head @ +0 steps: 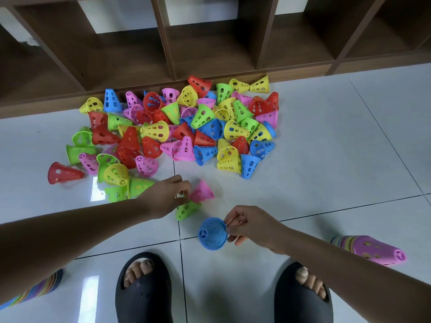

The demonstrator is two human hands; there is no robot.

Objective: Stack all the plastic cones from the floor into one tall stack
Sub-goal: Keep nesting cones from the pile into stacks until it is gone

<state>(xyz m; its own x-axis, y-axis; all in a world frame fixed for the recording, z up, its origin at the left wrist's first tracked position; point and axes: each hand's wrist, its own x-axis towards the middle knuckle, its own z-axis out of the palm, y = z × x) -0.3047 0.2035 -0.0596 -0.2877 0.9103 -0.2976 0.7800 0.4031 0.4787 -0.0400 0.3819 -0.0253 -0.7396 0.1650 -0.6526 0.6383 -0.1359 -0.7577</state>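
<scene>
Glossy white floor [326,159] tiles with dark grout lines run under everything, and nearest the camera two feet in black slides [143,290] stand on them. Behind the left hand's fingers, a striped stack of cones [44,285] shows at the frame's lower edge, half hidden by the forearm. Behind the right hand's fingers and out past the wrist, a second stack [370,250] lies tipped on its side, a pink cone outermost.

The right hand [254,226] pinches the rim of a blue cone [212,233] between thumb and fingers [233,220], holding it clear of the floor, narrow end toward the camera. The left hand [166,197] reaches further out; its fingers [184,184] are curled together at a green cone [186,209] lying on its side, though a firm grip cannot be told. A pink cone [201,192] lies just beyond those fingertips.

To the right of both hands the tiles are bare and wide. Ahead of the fingers sprawls the pile [177,129]: red, yellow, green, blue and pink perforated cones, mostly toppled and some upright. One red cone [63,173] lies apart to the left. Beyond, the pile butts against a dark wooden shelf unit [210,50] with open compartments.
</scene>
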